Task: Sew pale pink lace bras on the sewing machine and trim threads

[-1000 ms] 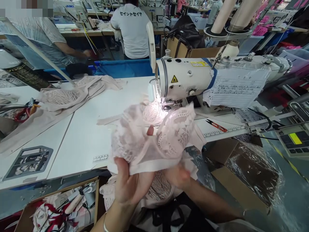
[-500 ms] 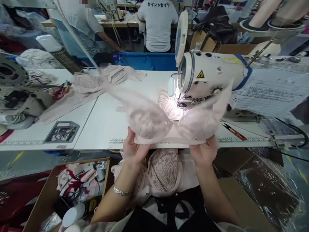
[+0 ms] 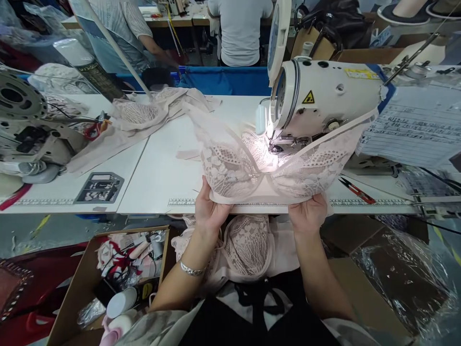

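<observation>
I hold a pale pink lace bra (image 3: 230, 168) spread out over the near edge of the white table (image 3: 158, 178). My left hand (image 3: 208, 211) grips the lower band under the left cup. My right hand (image 3: 307, 215) grips the band under the right cup. Both cups stand up in front of the lit needle area of the white sewing machine (image 3: 324, 96). The straps trail up and outward, the right one across the machine's body. More pink lace bras (image 3: 248, 245) lie in my lap below the table edge.
A pile of pink lace pieces (image 3: 144, 115) lies at the table's back left. Red thread snips (image 3: 355, 190) rest right of the bra. A cardboard box of oddments (image 3: 118, 274) stands at lower left. A paper sheet (image 3: 414, 125) hangs on the machine. Two people work behind.
The bra went from bunched in my hands to stretched wide and flat between them. My hands moved apart and a little forward to the table edge. The view has dipped downward.
</observation>
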Demonstrator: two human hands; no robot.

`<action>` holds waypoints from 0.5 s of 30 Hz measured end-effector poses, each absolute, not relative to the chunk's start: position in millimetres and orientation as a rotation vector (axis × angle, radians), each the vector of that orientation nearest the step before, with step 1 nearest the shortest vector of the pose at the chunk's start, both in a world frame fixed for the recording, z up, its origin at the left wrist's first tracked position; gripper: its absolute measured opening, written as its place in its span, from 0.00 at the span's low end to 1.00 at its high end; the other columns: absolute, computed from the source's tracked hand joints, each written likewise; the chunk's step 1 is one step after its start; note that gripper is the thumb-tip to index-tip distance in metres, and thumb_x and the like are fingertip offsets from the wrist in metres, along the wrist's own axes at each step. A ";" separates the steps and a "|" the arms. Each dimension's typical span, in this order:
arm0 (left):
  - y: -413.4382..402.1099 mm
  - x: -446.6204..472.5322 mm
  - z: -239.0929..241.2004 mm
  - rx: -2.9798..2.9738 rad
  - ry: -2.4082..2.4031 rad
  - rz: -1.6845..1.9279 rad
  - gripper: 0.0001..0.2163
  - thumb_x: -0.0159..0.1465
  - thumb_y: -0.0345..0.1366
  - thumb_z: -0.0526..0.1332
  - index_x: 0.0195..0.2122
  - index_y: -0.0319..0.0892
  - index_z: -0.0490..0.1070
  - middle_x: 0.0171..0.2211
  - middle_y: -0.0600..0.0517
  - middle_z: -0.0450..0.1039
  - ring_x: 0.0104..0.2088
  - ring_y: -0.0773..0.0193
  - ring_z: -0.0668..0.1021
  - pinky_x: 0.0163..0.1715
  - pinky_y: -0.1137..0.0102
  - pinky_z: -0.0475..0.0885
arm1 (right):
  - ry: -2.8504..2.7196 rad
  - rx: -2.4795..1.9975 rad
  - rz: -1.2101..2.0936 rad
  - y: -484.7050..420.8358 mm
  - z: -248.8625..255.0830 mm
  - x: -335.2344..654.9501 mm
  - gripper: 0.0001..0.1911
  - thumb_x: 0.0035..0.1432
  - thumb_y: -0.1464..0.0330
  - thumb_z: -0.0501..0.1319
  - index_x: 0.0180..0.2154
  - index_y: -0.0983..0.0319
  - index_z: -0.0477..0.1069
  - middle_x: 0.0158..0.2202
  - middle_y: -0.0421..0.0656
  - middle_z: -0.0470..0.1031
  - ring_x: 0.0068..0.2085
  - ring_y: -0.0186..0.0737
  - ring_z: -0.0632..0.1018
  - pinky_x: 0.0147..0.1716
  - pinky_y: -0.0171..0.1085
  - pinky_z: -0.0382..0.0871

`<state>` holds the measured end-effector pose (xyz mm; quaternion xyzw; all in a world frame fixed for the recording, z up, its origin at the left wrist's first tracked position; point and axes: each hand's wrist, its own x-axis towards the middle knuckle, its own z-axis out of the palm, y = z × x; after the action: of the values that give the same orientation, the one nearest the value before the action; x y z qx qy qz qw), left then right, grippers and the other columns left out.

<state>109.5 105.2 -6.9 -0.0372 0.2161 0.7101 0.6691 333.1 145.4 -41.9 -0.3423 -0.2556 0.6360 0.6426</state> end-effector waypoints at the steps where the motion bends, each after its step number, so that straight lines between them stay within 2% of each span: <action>1: 105.2 109.0 -8.3 -0.076 0.478 1.600 0.25 0.78 0.44 0.39 0.69 0.43 0.61 0.60 0.47 0.75 0.67 0.59 0.68 0.71 0.56 0.56 | -0.593 -0.781 1.449 145.5 -42.2 333.5 0.11 0.62 0.59 0.60 0.41 0.50 0.81 0.49 0.37 0.83 0.60 0.35 0.76 0.61 0.38 0.70; 15: 104.0 108.4 -8.2 -0.089 0.484 1.597 0.24 0.78 0.42 0.39 0.69 0.42 0.60 0.61 0.46 0.74 0.68 0.59 0.67 0.71 0.57 0.56 | -0.582 -0.816 1.434 142.1 -35.3 328.5 0.12 0.63 0.59 0.59 0.42 0.52 0.80 0.52 0.40 0.81 0.63 0.37 0.73 0.63 0.41 0.67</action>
<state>108.4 104.0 -8.2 -0.0395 0.2147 0.7086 0.6709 328.5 142.1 -35.3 -0.3578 -0.2551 0.6290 0.6413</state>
